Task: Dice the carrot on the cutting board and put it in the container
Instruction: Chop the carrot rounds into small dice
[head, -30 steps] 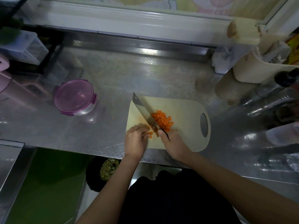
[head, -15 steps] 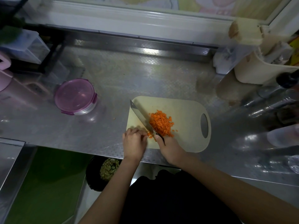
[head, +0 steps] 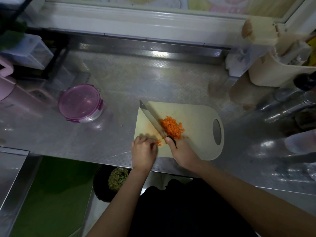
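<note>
A pale cutting board [head: 196, 117] lies on the steel counter. A heap of diced carrot [head: 171, 127] sits in its middle. My right hand [head: 183, 152] grips the handle of a cleaver [head: 153, 118], whose blade slants up-left along the heap's left side. My left hand [head: 144, 151] rests at the board's near left corner, fingers curled over a small remaining carrot piece [head: 159, 143] beside the blade. A round container with a purple lid [head: 80, 102] stands closed to the left of the board.
A beige utensil holder [head: 277, 71] and dark bottles [head: 306, 81] crowd the right back. A clear box [head: 29, 52] and a pink object [head: 5, 79] stand at the left. Below the counter edge sits a black bin with scraps [head: 116, 180].
The cleaver has chopped down and shifted slightly toward me and left against the carrot piece. My left hand has slid back a little along the board's corner.
</note>
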